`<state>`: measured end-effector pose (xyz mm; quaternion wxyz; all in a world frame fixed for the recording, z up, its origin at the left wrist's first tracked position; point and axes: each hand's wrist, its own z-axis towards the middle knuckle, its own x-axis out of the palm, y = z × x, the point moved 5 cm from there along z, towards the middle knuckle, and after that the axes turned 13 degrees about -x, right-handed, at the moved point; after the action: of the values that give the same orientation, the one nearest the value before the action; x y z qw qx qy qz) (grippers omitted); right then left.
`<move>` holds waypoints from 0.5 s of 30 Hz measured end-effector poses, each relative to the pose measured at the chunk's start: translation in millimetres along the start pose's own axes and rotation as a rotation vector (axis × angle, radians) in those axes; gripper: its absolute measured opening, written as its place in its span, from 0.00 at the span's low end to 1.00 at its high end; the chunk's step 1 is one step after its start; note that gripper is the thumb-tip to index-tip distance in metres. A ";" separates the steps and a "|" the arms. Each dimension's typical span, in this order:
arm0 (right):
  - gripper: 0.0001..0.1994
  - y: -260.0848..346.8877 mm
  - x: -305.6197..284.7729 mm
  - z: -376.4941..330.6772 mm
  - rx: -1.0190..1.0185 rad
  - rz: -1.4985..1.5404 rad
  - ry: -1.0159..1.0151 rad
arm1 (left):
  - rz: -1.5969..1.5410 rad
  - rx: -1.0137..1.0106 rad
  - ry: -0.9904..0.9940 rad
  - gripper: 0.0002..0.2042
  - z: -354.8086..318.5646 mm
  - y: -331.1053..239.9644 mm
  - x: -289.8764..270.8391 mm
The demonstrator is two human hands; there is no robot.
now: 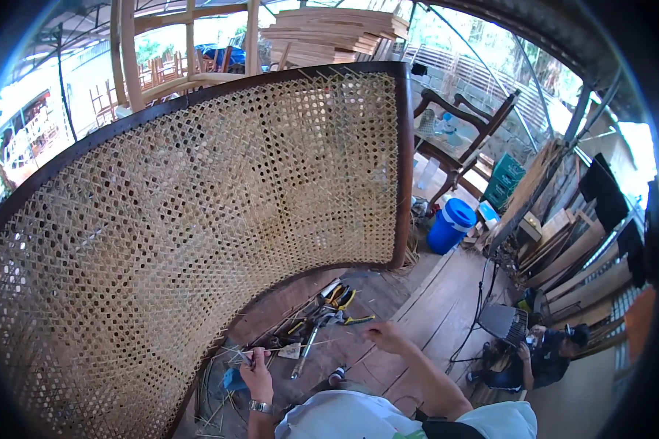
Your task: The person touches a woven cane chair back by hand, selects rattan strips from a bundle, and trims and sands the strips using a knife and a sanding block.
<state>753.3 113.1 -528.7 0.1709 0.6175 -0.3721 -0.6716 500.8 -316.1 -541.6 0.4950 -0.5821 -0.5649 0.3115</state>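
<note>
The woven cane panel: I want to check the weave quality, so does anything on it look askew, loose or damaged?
The woven cane panel looks even, with no hole or tear visible. The odd part is its lower edge near the left hand: loose cane strands stick out unwoven. Hand tools lie scattered on the plank floor near the right hand.

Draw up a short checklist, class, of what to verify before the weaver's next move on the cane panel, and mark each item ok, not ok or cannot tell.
1. Left hand grips a small tool at the woven cane panel lower edge: ok.
2. Right hand pinches a thin cane strand: cannot tell, the strand is too fine to see clearly.
3. Pliers with yellow handles lie within reach on the plank floor: ok.
4. Dark wooden frame unbroken along the visible edge: ok.
5. Floor under the hands free of cane offcuts: not ok, scraps lie scattered.
</note>
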 end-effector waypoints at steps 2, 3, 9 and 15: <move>0.12 -30.6 -22.8 -27.2 0.067 0.024 -0.103 | -0.036 -0.002 0.013 0.13 -0.5 10.9 12.7; 0.12 -34.4 -26.4 -41.0 0.075 0.024 -0.107 | -0.033 -0.007 0.021 0.13 1.2 19.8 15.1; 0.13 -44.2 -52.1 -124.2 0.304 -0.007 -0.193 | -0.135 -0.203 0.087 0.14 7.6 74.0 4.9; 0.14 -92.7 -56.7 -135.5 0.338 0.059 -0.112 | -0.037 -0.121 0.043 0.10 -4.1 84.3 23.2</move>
<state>914.4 174.7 -549.4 0.0633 0.5877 -0.5068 -0.6275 537.9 -283.9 -614.1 0.4767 -0.6071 -0.5826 0.2547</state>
